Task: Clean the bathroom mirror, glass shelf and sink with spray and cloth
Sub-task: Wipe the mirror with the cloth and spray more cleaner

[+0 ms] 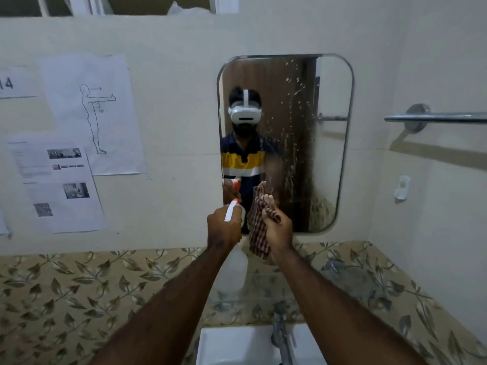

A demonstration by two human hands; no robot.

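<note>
A rounded mirror (329, 143) hangs on the wall, speckled with spray droplets on its middle and right part. My left hand (223, 227) grips a clear spray bottle (235, 270) with a white and orange nozzle aimed at the glass. Beside it, my right hand (278, 230) clutches a brown checked cloth (259, 233) just in front of the mirror's lower edge. Under both hands lies the glass shelf (266, 288). The white sink (237, 346) and its metal tap (283, 335) sit at the bottom.
A metal towel bar (434, 117) is fixed to the right wall, with a small white hook (402, 190) below it. Paper sheets (87, 114) are taped to the wall on the left. Leaf-patterned tiles (79, 291) run beneath the wall.
</note>
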